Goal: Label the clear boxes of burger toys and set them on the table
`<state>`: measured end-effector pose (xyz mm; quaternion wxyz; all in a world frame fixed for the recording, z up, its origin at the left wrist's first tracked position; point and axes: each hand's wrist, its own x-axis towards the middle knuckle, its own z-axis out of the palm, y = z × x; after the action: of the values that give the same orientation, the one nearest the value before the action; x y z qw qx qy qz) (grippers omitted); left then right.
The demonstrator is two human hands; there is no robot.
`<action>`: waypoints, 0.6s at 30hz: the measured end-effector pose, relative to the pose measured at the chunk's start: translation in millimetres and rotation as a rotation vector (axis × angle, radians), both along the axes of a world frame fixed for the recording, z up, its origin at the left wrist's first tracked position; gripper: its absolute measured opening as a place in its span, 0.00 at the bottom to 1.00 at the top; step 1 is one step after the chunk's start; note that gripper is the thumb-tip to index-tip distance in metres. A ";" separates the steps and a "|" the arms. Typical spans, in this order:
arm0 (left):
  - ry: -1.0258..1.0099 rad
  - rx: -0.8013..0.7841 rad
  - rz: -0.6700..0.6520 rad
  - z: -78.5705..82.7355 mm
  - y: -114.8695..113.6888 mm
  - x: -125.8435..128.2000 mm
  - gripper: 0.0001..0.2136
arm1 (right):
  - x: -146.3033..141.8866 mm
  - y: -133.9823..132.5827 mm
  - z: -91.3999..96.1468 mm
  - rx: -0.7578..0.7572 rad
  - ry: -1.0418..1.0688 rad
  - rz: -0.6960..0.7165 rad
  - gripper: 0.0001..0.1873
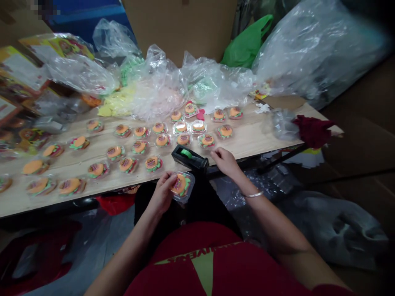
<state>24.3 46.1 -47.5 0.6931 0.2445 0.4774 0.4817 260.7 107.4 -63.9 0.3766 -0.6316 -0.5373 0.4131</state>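
Observation:
My left hand (pixel 163 190) grips a clear plastic box with a toy burger (pixel 182 186) in it, held over my lap just off the table's front edge. The burger has an orange bun, green frill and a printed label. Between my hands, on the table edge, sits a black tape dispenser (pixel 197 163) with a green-cored roll (pixel 186 153). To its right is my right hand (pixel 226 161), its fingers pinched together; whatever they hold is too small to make out. Behind the dispenser stand more boxed burgers (pixel 206 140).
Several boxed burgers (pixel 126 165) spread across the wooden table (pixel 247 137). Plastic bags of yellow pieces (pixel 119 101) and other coloured pieces line the back. Printed boxes (pixel 23 70) stand at left. A dark red cloth (pixel 314 129) and clear empty boxes (pixel 282 123) lie at right.

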 end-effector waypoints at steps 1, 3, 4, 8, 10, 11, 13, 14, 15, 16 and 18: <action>-0.004 -0.003 0.006 -1.0 1.6 -0.7 0.13 | 3.5 -3.5 -5.3 -0.069 0.071 -0.035 0.12; 0.001 -0.026 0.014 -3.5 1.6 -2.3 0.13 | 6.5 -12.7 -16.9 -0.178 0.159 -0.048 0.17; 0.005 -0.041 0.015 -5.0 0.5 -2.6 0.13 | 5.7 -17.0 -22.6 -0.216 0.185 -0.045 0.20; 0.009 -0.042 -0.029 -9.2 -6.4 2.1 0.13 | -7.0 -25.7 -41.5 -0.355 0.417 -0.040 0.27; 0.003 -0.032 -0.058 -8.4 -8.2 6.0 0.14 | -12.7 -25.6 -48.2 -0.378 0.580 -0.027 0.24; -0.001 -0.035 -0.067 -7.5 -8.3 7.7 0.14 | -14.4 -25.3 -50.9 -0.374 0.642 -0.020 0.23; -0.009 -0.046 -0.066 -5.0 -6.9 9.9 0.15 | -16.0 -25.3 -55.3 -0.346 0.684 -0.011 0.23; -0.014 -0.049 -0.059 -3.7 -5.7 10.6 0.15 | -16.4 -25.6 -56.9 -0.330 0.694 -0.010 0.23; -0.018 -0.051 -0.049 -2.3 -4.3 11.2 0.14 | -16.8 -25.9 -58.1 -0.312 0.699 -0.012 0.23; -0.022 -0.050 -0.040 -0.9 -3.0 11.8 0.14 | -17.3 -26.3 -59.1 -0.291 0.697 -0.017 0.23; -0.036 -0.049 -0.030 2.0 -0.4 13.7 0.13 | -18.6 -26.0 -60.2 -0.240 0.674 -0.034 0.22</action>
<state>38.0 45.7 -45.5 0.7145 0.2262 0.4727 0.4636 242.1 81.4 -124.1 0.4626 -0.5084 -0.3202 0.6519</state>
